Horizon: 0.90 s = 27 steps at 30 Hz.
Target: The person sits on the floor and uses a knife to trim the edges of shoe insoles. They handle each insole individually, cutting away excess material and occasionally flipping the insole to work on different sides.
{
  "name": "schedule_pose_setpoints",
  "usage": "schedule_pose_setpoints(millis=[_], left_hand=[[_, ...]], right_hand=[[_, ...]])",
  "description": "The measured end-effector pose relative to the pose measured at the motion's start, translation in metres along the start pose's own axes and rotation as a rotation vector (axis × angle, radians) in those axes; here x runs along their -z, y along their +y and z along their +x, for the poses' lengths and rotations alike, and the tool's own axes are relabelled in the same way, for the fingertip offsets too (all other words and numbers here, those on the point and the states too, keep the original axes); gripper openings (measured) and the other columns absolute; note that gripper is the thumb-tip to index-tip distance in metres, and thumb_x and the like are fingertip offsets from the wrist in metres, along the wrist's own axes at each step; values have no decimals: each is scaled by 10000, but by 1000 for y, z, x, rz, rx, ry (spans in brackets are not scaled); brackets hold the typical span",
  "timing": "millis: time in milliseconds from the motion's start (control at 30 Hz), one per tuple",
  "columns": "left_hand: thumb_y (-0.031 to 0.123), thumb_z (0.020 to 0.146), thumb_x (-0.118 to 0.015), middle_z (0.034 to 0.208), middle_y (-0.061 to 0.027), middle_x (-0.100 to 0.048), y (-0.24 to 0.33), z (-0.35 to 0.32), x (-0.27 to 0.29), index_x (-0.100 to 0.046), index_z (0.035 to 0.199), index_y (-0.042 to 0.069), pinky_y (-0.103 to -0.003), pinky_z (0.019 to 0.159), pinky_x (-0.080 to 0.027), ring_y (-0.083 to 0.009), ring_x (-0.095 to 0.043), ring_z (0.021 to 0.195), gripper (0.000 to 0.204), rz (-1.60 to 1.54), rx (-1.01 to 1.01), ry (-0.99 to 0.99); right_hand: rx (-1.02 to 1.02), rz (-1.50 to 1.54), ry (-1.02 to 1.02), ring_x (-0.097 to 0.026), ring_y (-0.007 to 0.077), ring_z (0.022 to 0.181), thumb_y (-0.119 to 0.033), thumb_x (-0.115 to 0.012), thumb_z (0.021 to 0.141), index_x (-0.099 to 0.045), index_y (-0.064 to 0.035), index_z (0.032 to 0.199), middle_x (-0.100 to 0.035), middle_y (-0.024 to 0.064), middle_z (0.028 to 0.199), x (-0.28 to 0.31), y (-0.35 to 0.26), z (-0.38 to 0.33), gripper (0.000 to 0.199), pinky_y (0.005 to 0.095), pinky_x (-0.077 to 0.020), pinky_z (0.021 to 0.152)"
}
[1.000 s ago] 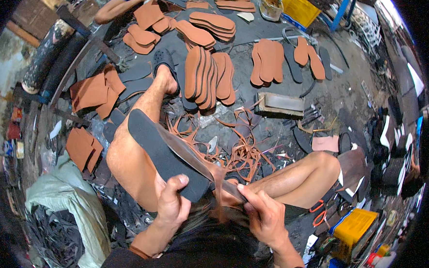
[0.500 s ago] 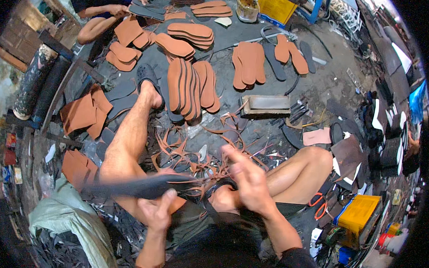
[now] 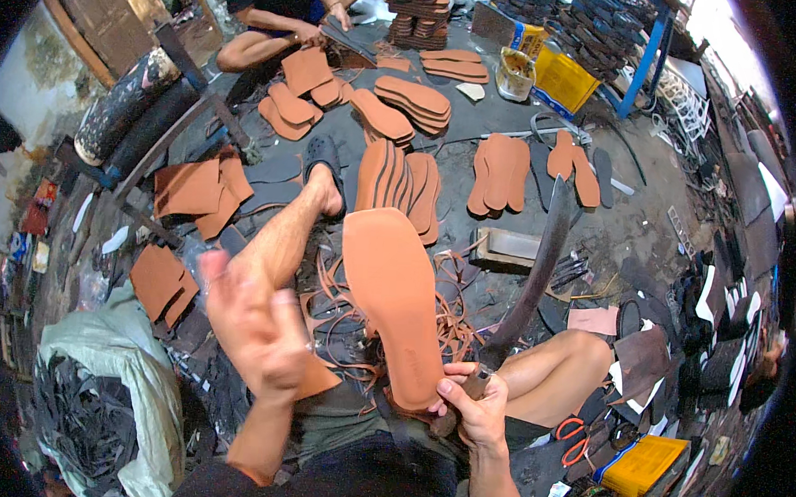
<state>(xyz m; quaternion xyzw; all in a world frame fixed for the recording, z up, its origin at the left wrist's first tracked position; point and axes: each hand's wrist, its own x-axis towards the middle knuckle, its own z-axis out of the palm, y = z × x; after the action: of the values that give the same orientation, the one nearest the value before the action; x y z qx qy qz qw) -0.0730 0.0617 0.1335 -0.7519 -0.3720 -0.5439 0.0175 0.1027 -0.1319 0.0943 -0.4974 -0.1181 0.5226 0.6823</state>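
Observation:
My right hand (image 3: 475,410) is closed at the narrow heel end of a tan shoe sole (image 3: 390,289), which stands up in front of me with its broad end away from me. The same hand also grips the handle of a long knife (image 3: 537,276); its dark, curved blade points up and away, to the right of the sole. My left hand (image 3: 254,331) is raised to the left of the sole, over my leg, blurred, with its fingers apart and nothing in them. Thin tan offcut strips (image 3: 452,328) lie beneath the sole, between my legs.
Stacked tan soles (image 3: 413,103) lie ahead on the dark floor. A rectangular block (image 3: 511,245) sits ahead right. Orange-handled scissors (image 3: 573,441) and a yellow can (image 3: 643,473) are at my right. An open sack (image 3: 153,371) is at my left. Another person's hand (image 3: 338,16) works far off.
A blurred dark, long thing was by my left hand, and my right hand was open. Now my right hand holds the sole and knife; my left hand is raised, apart from them. The view has shifted.

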Motion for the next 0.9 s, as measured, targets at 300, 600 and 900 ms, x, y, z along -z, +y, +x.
schedule_pose_setpoints(millis=[300, 600, 900], left_hand=[[95, 855, -687, 1351, -156, -525, -262, -58, 8, -548, 1258, -15, -370, 949, -446, -266, -514, 1222, 441, 43, 771, -117], [725, 756, -592, 1601, -212, -99, -340, -160, -100, -213, 1545, 174, -602, 1151, 36, -412, 16, 1477, 1034, 719, 980, -750], [309, 678, -795, 1591, -222, -118, -305, -128, -47, -179, 1525, 134, -689, 1120, -74, -438, -72, 1466, 1062, 597, 1160, -814]], right_hand=[[-63, -133, 300, -649, 158, 586, -65, -715, 854, -619, 62, 1076, -681, 96, 798, 28, 27, 51, 272, 245, -495, 491], [-156, -190, 441, -633, 170, 552, -52, -713, 846, -550, 65, 1141, -658, 101, 757, 23, 38, 53, 357, 260, -484, 455], [-97, -287, 417, -631, 158, 554, -62, -719, 848, -568, 45, 1122, -673, 95, 797, 17, 38, 57, 330, 259, -480, 450]])
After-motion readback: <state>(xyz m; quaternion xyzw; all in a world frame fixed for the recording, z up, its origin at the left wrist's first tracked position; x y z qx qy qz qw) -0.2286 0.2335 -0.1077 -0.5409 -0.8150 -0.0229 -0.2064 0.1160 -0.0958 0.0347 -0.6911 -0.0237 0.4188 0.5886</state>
